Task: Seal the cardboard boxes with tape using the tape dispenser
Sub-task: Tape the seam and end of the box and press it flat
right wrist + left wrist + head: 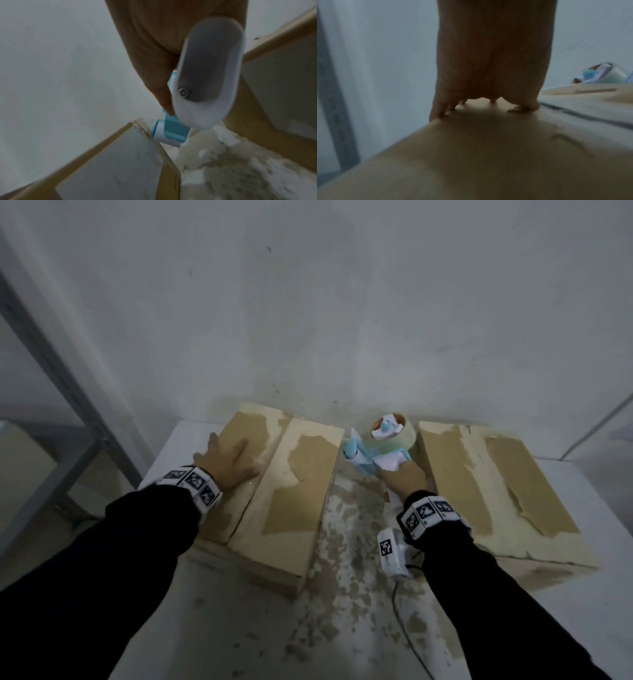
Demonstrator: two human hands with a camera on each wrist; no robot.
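Two worn cardboard boxes lie on the white table (pixel 359 628). The left box (pixel 291 491) has two closed flaps with a seam between them. My left hand (pixel 227 462) lies flat on its left flap (pixel 479 155), fingers straight. In the gap between the boxes, my right hand (pixel 406 479) grips the white handle (pixel 209 75) of the blue and white tape dispenser (pixel 380 451), which carries a roll of clear tape (pixel 397 433). Its roller end (pixel 169 132) sits close to the left box's far right corner. The right box (pixel 496 494) stands untouched.
A grey-white wall (pixel 325 320) rises right behind the boxes. A metal frame post (pixel 65 378) slants at the left beside the table. The table top between the boxes is stained and scuffed. A thin dark cable (pixel 407 631) runs down from my right wrist.
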